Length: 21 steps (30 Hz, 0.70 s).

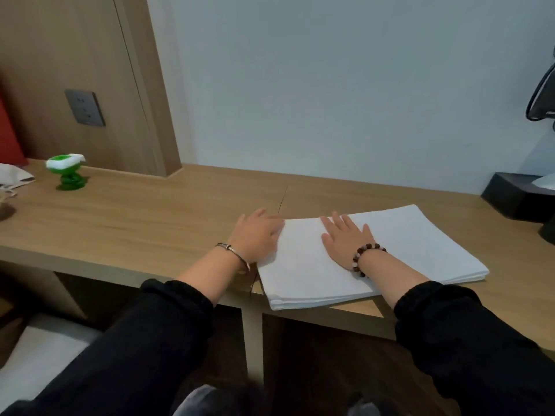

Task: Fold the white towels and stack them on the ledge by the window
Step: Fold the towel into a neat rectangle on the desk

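Observation:
A flat stack of folded white towels (399, 253) lies on the wooden ledge (150, 223), its near left corner hanging slightly over the front edge. My right hand (345, 238) lies flat on top of the stack with fingers spread. At the stack's left edge is my left hand (255, 235), its fingers straight and touching the towel's side. Both arms wear black sleeves; a thin bangle is on the left wrist and a bead bracelet on the right.
A green and white toy (67, 172) stands at the ledge's far left, beside a pale cloth (15, 177). A black box (519, 195) sits at the far right against the wall. A wall socket (85, 108) is on the wood panel. Below left is a white cushion (42, 352).

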{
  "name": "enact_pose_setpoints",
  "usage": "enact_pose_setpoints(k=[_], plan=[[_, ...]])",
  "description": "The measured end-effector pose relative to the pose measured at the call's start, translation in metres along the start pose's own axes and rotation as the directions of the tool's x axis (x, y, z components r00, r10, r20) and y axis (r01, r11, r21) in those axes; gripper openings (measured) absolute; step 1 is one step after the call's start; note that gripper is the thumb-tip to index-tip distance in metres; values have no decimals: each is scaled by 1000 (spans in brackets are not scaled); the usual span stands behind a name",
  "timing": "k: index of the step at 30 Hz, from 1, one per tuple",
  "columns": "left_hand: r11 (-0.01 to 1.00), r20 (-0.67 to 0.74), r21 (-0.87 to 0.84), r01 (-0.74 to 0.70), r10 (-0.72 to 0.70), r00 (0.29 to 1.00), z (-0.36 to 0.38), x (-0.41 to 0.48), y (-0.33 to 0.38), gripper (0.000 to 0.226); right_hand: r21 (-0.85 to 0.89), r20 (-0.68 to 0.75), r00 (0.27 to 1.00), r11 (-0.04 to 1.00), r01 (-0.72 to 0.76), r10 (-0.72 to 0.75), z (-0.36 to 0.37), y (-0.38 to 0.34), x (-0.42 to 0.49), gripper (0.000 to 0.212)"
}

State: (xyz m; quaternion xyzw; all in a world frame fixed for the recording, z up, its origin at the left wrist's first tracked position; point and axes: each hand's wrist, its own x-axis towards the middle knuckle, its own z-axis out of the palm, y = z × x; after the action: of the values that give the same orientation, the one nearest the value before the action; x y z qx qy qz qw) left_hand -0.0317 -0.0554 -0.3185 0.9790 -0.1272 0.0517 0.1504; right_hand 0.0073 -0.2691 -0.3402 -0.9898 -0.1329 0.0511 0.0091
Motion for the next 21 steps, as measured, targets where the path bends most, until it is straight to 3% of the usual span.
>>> enact_pose_setpoints(k=[2,4,6,10,16,21], plan=[[901,31,-403,162,-163,986,-17,-10,-20,39,-6,1,1000,1000,9,-9,0,0,0,53],[811,145,-534,238,-190,971,-27,-18,-35,48,-11,-2,1000,1000,16,-16,-1,1,0,53],[838,180,-503,211,-137,974,-31,-20,-41,52,-14,-6,1000,999,29,-29,0,2,0,53],[825,140,-554,115,-44,989,-31,-20,-43,31,-10,-8,998,998,65,-65,2,6,1,52],[886,-46,-460,58,-88,995,-13,-15,-41,23,6,-12,995,995,98,-98,3,10,0,52],[893,-100,-442,80,-138,985,-16,-16,-54,15,20,-17,994,994,109,-108,1,11,-2,52]])
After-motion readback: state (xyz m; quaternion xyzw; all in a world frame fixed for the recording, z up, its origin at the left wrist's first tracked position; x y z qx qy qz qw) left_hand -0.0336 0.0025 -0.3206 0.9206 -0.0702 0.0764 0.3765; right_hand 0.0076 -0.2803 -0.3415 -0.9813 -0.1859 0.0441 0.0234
